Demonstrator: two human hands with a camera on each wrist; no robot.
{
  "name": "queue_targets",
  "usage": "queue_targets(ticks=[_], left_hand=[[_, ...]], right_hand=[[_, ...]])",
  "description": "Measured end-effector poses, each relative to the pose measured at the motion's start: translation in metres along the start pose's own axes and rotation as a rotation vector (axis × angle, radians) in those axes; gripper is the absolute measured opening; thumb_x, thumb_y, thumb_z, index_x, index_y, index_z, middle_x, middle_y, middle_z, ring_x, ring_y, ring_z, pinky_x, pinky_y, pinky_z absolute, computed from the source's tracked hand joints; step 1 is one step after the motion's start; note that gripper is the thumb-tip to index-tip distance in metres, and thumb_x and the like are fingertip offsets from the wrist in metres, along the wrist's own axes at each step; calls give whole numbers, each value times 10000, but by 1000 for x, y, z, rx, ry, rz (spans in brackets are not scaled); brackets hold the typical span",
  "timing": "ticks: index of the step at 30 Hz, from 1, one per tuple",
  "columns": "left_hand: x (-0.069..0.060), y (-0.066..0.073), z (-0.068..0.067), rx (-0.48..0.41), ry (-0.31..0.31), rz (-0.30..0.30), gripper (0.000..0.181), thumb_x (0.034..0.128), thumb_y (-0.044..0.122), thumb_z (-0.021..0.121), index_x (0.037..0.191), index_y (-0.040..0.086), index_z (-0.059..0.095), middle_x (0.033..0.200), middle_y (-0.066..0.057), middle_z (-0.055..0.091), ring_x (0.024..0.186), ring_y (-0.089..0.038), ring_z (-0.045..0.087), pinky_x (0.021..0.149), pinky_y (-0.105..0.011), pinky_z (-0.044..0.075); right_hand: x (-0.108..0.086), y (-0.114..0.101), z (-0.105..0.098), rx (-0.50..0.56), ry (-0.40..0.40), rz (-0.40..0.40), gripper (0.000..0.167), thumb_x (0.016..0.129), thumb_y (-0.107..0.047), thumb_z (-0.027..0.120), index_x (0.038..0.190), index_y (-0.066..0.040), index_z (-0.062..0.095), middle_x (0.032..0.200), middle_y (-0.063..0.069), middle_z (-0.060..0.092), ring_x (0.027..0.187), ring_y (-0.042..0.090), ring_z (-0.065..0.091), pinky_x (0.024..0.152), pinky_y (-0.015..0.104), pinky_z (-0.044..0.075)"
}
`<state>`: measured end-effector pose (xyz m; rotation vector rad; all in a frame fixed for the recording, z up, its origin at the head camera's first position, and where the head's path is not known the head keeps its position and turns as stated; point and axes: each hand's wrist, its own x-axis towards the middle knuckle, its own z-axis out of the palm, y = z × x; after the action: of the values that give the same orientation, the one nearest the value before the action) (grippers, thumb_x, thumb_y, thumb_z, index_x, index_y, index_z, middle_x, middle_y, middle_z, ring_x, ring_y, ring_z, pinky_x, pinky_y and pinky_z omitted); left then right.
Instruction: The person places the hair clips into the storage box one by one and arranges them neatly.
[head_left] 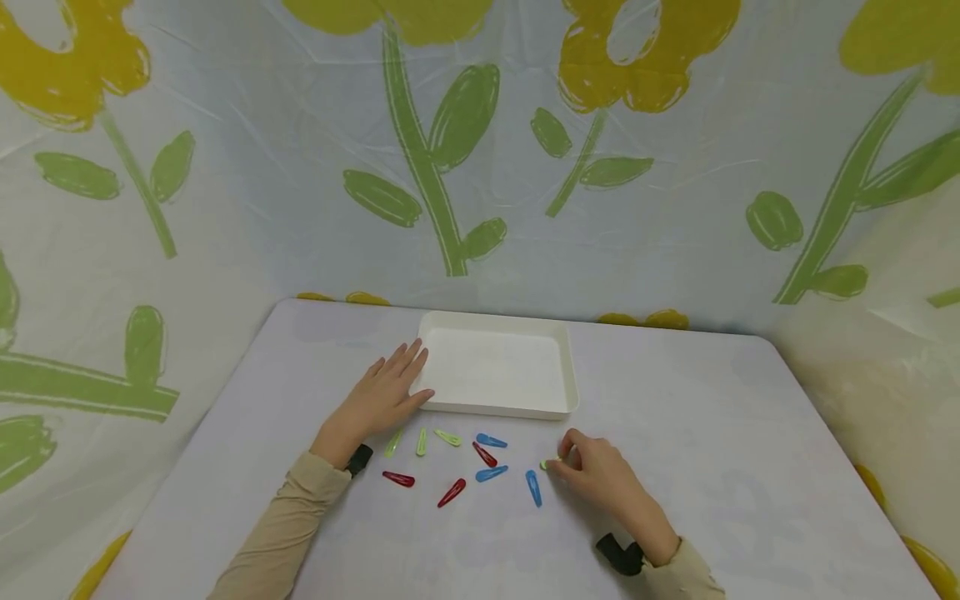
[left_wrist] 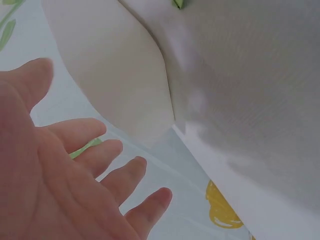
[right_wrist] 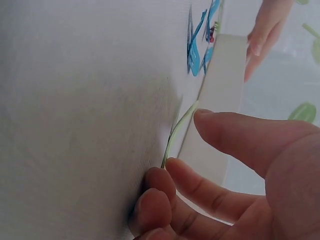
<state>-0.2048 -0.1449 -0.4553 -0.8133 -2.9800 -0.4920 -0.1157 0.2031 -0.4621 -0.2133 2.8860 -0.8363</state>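
My right hand (head_left: 603,475) is low over the table, right of the scattered clips, pinching a light green snap hair clip (right_wrist: 172,137) between thumb and index finger. The clip is tilted, close against the tabletop; whether it touches cannot be told. In the head view, the fingers partly cover this clip. My left hand (head_left: 381,402) lies with spread, straight fingers at the left rim of a white rectangular tray (head_left: 495,367). Its palm faces the tray wall in the left wrist view. A blue hair clip (head_left: 533,488) is the one nearest my right hand.
Before the tray lie three green clips, one of them a green clip (head_left: 421,442), three red ones including a red clip (head_left: 452,492), and two more blue ones, such as a blue clip (head_left: 491,473). A flower-printed sheet (head_left: 300,167) hangs behind the white table (head_left: 720,433).
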Motion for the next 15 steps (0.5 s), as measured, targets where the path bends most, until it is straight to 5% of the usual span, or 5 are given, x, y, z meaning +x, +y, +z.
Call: queue_targets(ticks=[15], left_hand=[[-1, -8, 7, -50, -53, -51, 800, 1021, 500, 487, 1550, -40, 225, 1645, -151, 138, 1500, -334, 157, 1168, -596, 176]], right_hand=[[0, -3, 5, -14, 11, -52, 237, 874, -200, 771, 1026, -115, 611, 595, -73, 485, 537, 80, 446, 500, 252, 384]])
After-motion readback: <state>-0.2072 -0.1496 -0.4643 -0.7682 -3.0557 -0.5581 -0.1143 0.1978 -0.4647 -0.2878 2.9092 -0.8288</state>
